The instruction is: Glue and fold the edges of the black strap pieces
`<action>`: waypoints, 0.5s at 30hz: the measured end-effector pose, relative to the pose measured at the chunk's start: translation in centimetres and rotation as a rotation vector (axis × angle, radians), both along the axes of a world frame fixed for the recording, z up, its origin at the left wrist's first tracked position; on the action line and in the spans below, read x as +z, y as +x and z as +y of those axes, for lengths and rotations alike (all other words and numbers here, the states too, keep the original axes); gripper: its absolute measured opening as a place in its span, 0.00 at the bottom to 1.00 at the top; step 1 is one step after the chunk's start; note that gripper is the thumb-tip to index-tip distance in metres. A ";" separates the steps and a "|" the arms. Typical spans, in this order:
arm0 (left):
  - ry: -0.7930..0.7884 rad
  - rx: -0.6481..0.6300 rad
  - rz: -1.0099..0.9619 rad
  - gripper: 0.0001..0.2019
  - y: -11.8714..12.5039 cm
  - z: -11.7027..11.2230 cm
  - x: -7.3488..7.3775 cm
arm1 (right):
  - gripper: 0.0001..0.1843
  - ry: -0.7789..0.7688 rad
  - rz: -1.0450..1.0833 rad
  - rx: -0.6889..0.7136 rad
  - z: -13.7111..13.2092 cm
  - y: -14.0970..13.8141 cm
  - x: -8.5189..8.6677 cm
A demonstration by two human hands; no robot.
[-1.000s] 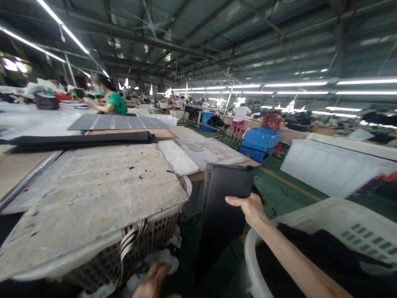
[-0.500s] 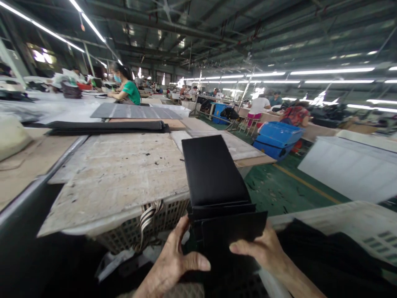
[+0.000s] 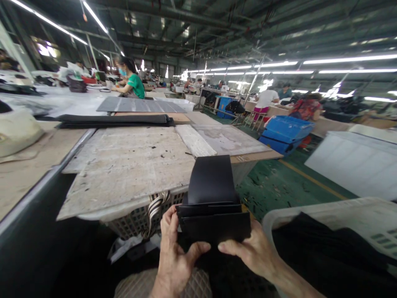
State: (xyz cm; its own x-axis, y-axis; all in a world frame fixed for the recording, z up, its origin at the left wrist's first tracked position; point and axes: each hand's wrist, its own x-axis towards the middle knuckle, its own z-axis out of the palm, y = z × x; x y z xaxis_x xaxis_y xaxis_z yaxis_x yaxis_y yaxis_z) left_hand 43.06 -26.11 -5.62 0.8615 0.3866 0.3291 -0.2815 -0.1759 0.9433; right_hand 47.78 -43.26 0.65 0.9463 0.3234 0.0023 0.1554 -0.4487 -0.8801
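Note:
Between my two hands is a stack of black, flat rectangular pieces (image 3: 214,182), smooth on the face and bent at the far end. What they are made of I cannot tell for sure. My left hand (image 3: 180,250) grips the stack's left edge, its thumb lying across the near side. On the right edge my right hand (image 3: 251,250) closes, thumb pressed toward the middle. Most of the right fingers are hidden behind the pieces. The near edges sit unevenly, with several layers showing.
A worn wooden board (image 3: 136,161) lies over a plastic basket (image 3: 130,223) ahead. Black sheets (image 3: 114,120) rest at its far side. At right stands a white crate (image 3: 335,209) holding dark cloth. Blue bins (image 3: 285,132) and seated people are farther off.
The stack has been drawn lower and nearer, and its far end now bends. My left hand has closed onto the left edge. The view has shifted slightly.

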 end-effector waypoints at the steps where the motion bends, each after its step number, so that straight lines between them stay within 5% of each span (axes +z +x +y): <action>1: 0.035 0.024 -0.039 0.25 -0.2 0.0 -0.2 | 0.06 0.013 -0.001 -0.006 0.0 0.0 0.0; 8: -0.039 -0.145 -0.132 0.19 -1.9 -1.6 -0.2 | 0.11 0.126 0.060 -0.058 -0.4 0.1 -0.5; 15: -0.499 -0.263 0.134 0.15 -0.6 -1.9 -0.5 | 0.11 0.123 0.115 0.100 0.0 -0.4 0.5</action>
